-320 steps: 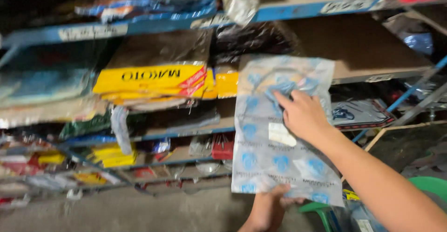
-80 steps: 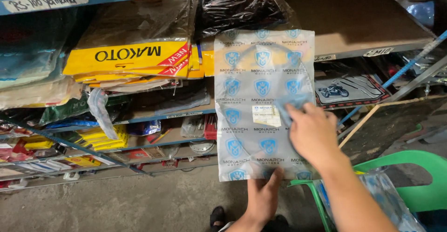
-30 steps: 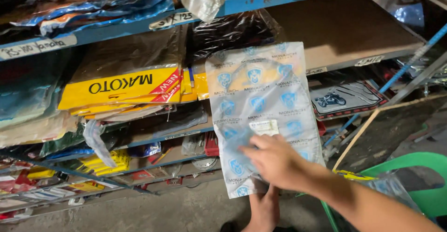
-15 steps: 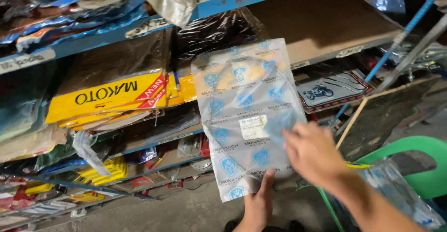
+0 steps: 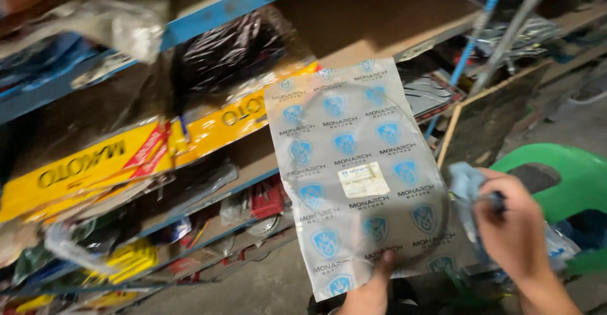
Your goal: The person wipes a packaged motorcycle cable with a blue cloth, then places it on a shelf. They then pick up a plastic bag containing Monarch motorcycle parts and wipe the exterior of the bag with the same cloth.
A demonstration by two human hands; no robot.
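Clear plastic, printed all over with blue shield emblems, is held up in front of the shelves: the flat packet (image 5: 357, 176) is pinched at its lower edge by the left hand (image 5: 373, 290), thumb pressed on the front. Half a second ago the right hand (image 5: 512, 233) was laid on the packet's right side; now it is drawn off to the right, clear of the packet, and its fingers are clenched around a small pale blue cloth (image 5: 466, 185). The packet is now tilted and seen closer. A thin ring shape and a white label (image 5: 363, 179) are seen through the plastic. Behind, yellow flat packs (image 5: 95, 166) are stacked on the blue-edged shelf (image 5: 208, 18), beside a black bundle in a clear bag (image 5: 227, 52). A green plastic chair (image 5: 563, 182) is glimpsed at the right edge.
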